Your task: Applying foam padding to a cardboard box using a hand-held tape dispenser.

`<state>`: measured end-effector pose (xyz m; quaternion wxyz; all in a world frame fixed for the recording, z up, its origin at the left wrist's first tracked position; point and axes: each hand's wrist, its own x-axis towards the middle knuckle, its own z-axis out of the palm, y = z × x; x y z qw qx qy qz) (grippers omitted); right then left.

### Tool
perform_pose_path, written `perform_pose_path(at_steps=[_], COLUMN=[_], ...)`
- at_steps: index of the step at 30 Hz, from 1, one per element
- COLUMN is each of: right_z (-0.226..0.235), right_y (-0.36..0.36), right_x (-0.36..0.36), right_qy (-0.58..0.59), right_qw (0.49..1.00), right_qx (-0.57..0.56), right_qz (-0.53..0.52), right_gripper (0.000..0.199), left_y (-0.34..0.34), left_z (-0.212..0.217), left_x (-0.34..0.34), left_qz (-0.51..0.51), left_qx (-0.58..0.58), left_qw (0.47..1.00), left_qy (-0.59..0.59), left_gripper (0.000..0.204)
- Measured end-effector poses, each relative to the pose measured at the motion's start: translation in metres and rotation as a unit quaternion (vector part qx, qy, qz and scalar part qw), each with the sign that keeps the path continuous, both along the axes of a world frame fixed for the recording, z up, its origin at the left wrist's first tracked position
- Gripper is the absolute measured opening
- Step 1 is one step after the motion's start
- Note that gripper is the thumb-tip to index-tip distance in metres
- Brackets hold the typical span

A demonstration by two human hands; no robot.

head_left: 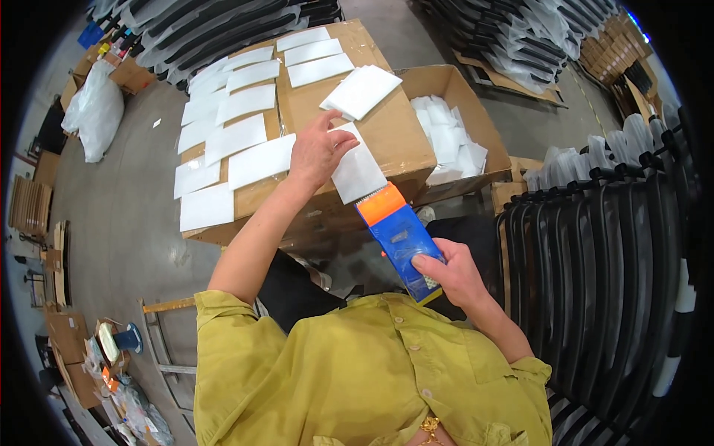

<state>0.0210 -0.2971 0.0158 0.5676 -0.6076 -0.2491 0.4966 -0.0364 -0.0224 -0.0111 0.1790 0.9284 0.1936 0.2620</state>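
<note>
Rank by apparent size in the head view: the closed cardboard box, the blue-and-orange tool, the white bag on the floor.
1. Closed cardboard box
2. White bag
3. Blue-and-orange tool, though it is nearer the camera, so uncertain.

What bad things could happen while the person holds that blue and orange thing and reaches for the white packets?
The flat white packet under the left hand overhangs the front edge of the closed brown cardboard box, so it might slip off. The white stack lies close to the fingertips and could be knocked. The blue and orange tool is gripped by the right hand only at its lower end, so it could tip.
</note>
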Motion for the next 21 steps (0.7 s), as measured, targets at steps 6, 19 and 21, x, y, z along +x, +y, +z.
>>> perform_pose_path(at_steps=[6, 19, 21], right_z=[-0.020, -0.039, -0.040], right_y=[0.027, 0.009, 0.007], right_x=[0.009, 0.009, 0.006], right_qy=[0.073, 0.057, 0.040], right_qw=[0.997, 0.997, 0.997], right_qx=[0.004, -0.037, -0.039], right_qz=[-0.002, 0.037, 0.047], right_gripper=[0.035, 0.036, 0.036], left_y=[0.012, -0.067, -0.071], left_z=[-0.034, -0.037, -0.036], left_x=[0.009, -0.075, -0.062], left_qz=[0.134, 0.147, 0.114], left_qx=[0.040, -0.598, -0.743], left_qw=[0.990, 0.785, 0.657], left_qy=[-0.017, -0.068, -0.066], left_gripper=[0.031, 0.043, 0.040])
